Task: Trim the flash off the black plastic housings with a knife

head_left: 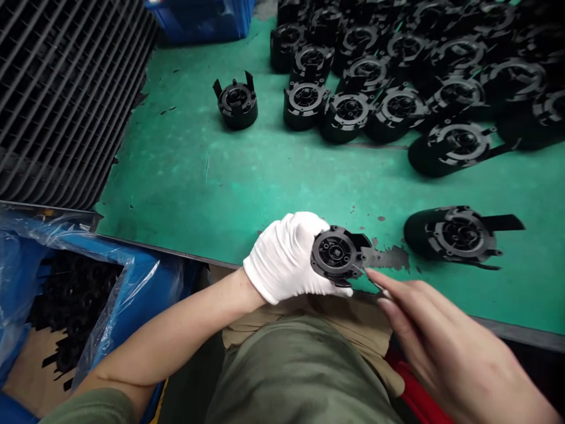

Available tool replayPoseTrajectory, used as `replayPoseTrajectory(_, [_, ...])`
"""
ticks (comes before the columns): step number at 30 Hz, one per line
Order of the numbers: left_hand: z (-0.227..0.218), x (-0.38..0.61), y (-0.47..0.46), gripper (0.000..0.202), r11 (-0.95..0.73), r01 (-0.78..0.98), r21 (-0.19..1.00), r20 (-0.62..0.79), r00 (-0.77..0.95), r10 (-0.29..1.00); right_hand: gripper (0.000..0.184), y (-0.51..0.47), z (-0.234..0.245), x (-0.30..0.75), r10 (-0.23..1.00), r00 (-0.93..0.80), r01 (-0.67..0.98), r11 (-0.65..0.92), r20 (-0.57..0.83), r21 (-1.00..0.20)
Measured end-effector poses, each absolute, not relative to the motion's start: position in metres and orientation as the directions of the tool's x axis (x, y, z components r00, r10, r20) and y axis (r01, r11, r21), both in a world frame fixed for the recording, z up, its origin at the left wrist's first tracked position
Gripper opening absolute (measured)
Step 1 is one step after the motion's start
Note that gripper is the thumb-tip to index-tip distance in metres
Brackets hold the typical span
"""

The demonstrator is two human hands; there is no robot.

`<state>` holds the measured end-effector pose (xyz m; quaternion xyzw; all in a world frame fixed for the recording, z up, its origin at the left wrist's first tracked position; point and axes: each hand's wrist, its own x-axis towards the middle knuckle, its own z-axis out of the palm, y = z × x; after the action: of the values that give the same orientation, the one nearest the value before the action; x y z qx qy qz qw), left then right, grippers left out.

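Note:
My left hand [289,256], in a white glove, is closed round a round black plastic part [338,255] and holds it just above the near edge of the green table [265,176]. My bare right hand [436,341] comes in from the lower right. Its fingers are pressed together in a pinch around a thin small tool [375,282] whose tip touches the part's rim. What the tool is I cannot make out.
Many similar black round parts [397,76] stand in rows at the back right, one alone [237,103] at the back middle and one with a long tab [457,235] near my right hand. A blue plastic-lined bin [66,282] of black parts sits lower left. A black ribbed grille [62,88] lies at the left.

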<state>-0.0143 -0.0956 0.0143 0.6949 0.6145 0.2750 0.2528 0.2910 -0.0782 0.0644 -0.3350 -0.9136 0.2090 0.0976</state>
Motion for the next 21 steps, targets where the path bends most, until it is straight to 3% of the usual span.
replayPoseTrajectory(2, [0.016,-0.012,-0.097,0.102,-0.082,0.725,0.684,0.044,0.071,0.997,0.069,-0.086,0.065,0.280,0.662,-0.749,0.584,0.668,0.011,-0.461])
replayPoseTrajectory(7, [0.008,-0.007,-0.102,0.109,-0.132,0.751,0.647,0.241,-0.037,0.970,0.070,-0.087,0.062,0.281,0.670,-0.742,0.631,0.700,0.003,-0.334])
replayPoseTrajectory(15, [0.014,-0.001,-0.098,0.082,-0.133,0.720,0.681,0.190,0.001,0.982,0.081,-0.084,0.070,0.281,0.606,-0.794,0.598,0.771,-0.036,-0.220])
replayPoseTrajectory(21, [0.021,0.003,-0.101,0.069,-0.124,0.737,0.665,0.201,-0.017,0.979,0.076,-0.079,0.078,0.275,0.611,-0.789,0.614,0.784,-0.059,-0.089])
